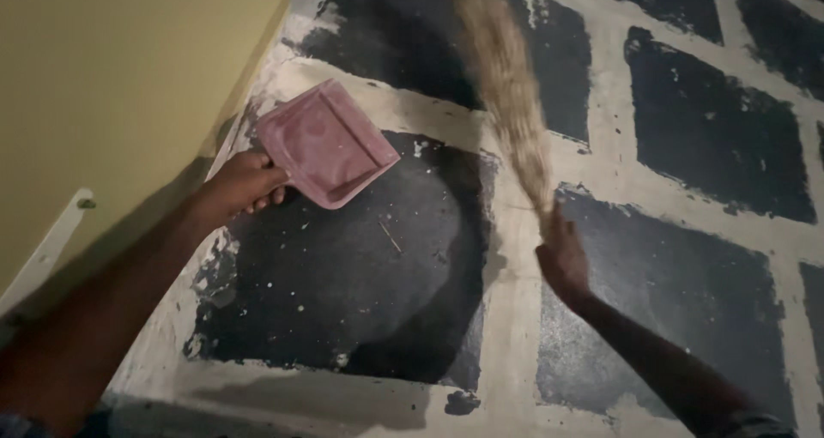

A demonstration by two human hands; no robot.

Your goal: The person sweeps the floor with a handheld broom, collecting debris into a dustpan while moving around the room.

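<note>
Forearms: nearest to us, both arms come in from the bottom corners of the view, and we see a sleeve edge at each.
Floor (687,129): dark patches split by pale, worn bands; we see light specks scattered over the dark patch between the two hands.
Wall (112,86): yellowish, along the floor's left edge, with a pale strip fixed low on it.
Broom (506,86): a straw-coloured bundle, blurred, slanting from the top edge of the view down to the right hand.
Dustpan (326,144): pink, square and shallow, held tilted over the floor close to its left edge by the wall; we cannot tell whether it touches the floor.
Left hand (245,185): fingers curled tight round the dustpan's handle.
Right hand (562,258): fingers wrapped round the lower end of the broom, over a pale band of floor.
Twig (390,237): a thin stick lying on the dark patch, below the dustpan.
</note>
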